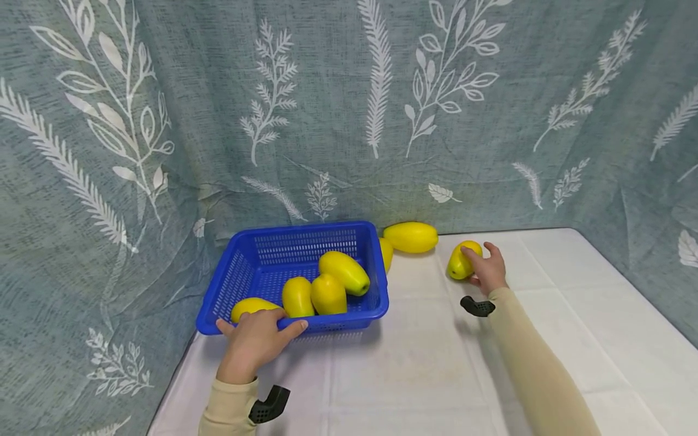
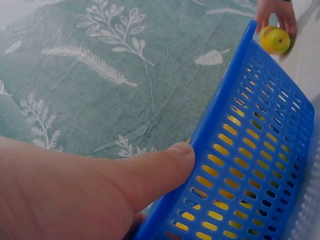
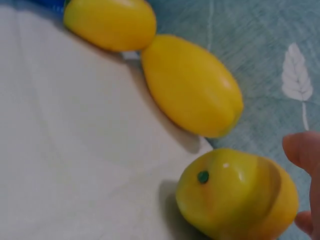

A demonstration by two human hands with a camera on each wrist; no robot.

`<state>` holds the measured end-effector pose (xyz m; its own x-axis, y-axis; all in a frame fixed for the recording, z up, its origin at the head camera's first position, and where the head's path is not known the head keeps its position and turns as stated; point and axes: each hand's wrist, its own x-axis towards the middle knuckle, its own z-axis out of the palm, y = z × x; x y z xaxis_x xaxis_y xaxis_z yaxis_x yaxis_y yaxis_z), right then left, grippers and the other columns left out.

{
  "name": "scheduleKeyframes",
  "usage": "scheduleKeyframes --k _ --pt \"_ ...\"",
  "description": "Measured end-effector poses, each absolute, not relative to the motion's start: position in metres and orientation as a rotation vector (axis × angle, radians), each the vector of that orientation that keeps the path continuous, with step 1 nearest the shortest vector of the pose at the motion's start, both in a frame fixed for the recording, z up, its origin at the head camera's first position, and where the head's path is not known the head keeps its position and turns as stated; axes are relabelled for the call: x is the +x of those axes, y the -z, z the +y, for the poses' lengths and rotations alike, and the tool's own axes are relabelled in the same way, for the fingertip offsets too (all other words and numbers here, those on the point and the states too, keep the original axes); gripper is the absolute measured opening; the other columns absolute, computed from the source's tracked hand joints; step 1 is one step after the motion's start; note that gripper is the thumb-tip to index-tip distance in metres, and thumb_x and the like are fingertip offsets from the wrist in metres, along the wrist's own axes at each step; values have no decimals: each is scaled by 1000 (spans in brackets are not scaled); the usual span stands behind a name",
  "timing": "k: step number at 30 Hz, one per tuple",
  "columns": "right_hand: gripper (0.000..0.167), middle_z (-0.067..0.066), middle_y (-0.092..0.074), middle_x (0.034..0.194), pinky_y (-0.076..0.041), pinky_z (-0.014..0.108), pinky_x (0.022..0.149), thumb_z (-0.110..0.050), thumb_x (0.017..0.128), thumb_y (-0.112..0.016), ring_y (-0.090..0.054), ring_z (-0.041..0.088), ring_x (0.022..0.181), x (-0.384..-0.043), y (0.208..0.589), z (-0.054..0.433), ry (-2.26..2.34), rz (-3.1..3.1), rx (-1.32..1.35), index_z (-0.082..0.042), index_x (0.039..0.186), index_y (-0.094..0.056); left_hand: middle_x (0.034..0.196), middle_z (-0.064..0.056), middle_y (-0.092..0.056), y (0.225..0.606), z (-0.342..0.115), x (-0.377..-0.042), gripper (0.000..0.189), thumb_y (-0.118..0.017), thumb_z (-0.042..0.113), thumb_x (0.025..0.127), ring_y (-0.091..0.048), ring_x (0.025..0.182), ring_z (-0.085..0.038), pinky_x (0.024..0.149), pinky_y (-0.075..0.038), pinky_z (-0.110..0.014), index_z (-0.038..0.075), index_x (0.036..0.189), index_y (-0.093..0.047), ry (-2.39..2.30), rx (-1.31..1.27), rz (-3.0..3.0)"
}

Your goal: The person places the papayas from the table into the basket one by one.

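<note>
The left hand (image 1: 255, 339) grips the near rim of a blue basket (image 1: 294, 229), which stands by the far left corner of the white-covered bench (image 1: 414, 357); its thumb lies outside the rim. Four yellow fruits (image 1: 339, 272) show inside the basket, along its near and right walls, the leftmost partly hidden by the fingers. The right hand (image 1: 489, 267) holds another fruit (image 1: 460, 267), one finger laid over its top, near the middle of the bench's far edge; whether it touches the cloth I cannot tell. Between that hand and the basket, a long fruit (image 1: 411, 237) lies along the far edge, touching a half-hidden fruit (image 1: 386, 253) just beside the basket's right wall. A green leaf-patterned curtain (image 1: 327, 103) hangs behind.
</note>
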<state>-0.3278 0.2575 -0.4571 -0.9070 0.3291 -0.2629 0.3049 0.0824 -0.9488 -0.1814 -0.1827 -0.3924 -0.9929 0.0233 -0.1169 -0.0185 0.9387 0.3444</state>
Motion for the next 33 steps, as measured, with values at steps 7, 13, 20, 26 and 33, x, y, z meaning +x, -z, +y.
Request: scheduleKeyframes --k 7,13,20,26,33 --pt "83 21 -18 169 -61 37 90 -34 99 -59 -43 38 143 -334 457 259 -1894 -2409 -702 -15 165 -11 105 -12 -76 393 -183 -182 54 -62 57 95 -59 120 -54 98 0 -94 12 122 -73 -529 6 2981" --pt "76 22 -22 167 -58 47 98 -30 101 -55 -44 41 141 -338 458 256 -1780 -2487 -672 -16 165 -16 116 -16 -75 391 -183 -182 58 -61 58 95 -56 124 -56 98 1 -94 11 127 -71 -530 4 2976" --pt "72 25 -26 165 -56 52 99 -25 102 -55 -43 43 143 -334 458 248 -1674 -2558 -634 -16 164 -21 117 -17 -74 392 -182 -180 57 -62 57 95 -55 125 -57 98 2 -94 11 127 -71 -532 4 2970" --pt "72 28 -30 162 -61 39 82 -27 101 -56 -46 43 139 -329 461 248 -1739 -2507 -608 -17 164 -22 122 -19 -73 393 -181 -179 56 -63 55 95 -55 126 -57 99 1 -94 11 128 -71 -541 0 2975" --pt "72 27 -31 161 -61 45 91 -21 101 -56 -47 44 141 -325 427 223 -1948 -2348 -342 -19 164 -20 112 -16 -75 391 -182 -181 50 -63 55 95 -55 122 -59 97 1 -95 14 122 -73 -552 8 2983"
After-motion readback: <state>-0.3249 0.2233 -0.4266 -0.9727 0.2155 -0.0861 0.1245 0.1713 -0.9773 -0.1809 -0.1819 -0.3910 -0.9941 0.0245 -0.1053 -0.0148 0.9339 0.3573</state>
